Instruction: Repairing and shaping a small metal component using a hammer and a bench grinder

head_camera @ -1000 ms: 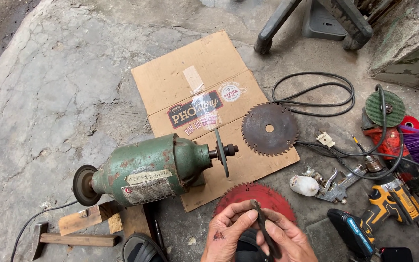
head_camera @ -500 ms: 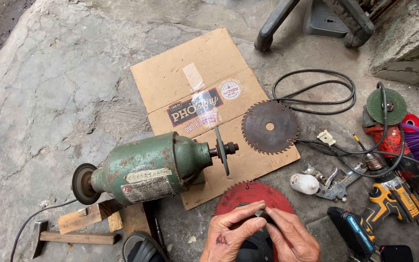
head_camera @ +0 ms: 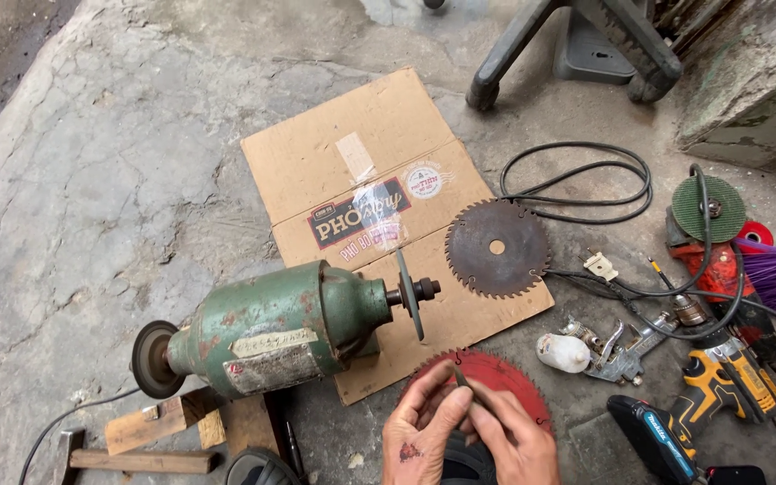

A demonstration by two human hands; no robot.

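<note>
At the bottom centre of the frame, a small thin dark metal piece (head_camera: 462,381) is pinched between the fingertips of both hands; what kind of piece it is I cannot tell. The left hand (head_camera: 419,431) has its fingers curled, with thumb and forefinger closed on the lower part of the piece. The right hand (head_camera: 514,445) comes from the lower right, its fingers also bent and touching the same piece. Both hands are cut by the bottom edge of the frame.

Directly under the hands lies a red saw blade (head_camera: 494,377), flat on the ground, partly covered by them. Its upper edge overlaps the flattened cardboard (head_camera: 352,171) that lies in the middle of the frame. On the right side of the cardboard rests a rusty dark saw blade (head_camera: 497,248) with a hole in its centre.

To the left of the hands stands a green motor (head_camera: 276,328) on its side, with a thin disc (head_camera: 410,295) on its shaft at the right end and a dark wheel (head_camera: 153,359) at the left end. Pieces of wood (head_camera: 168,427) lie below it.

On the right of the frame are a spray gun (head_camera: 608,350), a yellow cordless drill (head_camera: 729,382), a looped black cable (head_camera: 586,184) and a red angle grinder (head_camera: 711,247) with a green disc.
</note>
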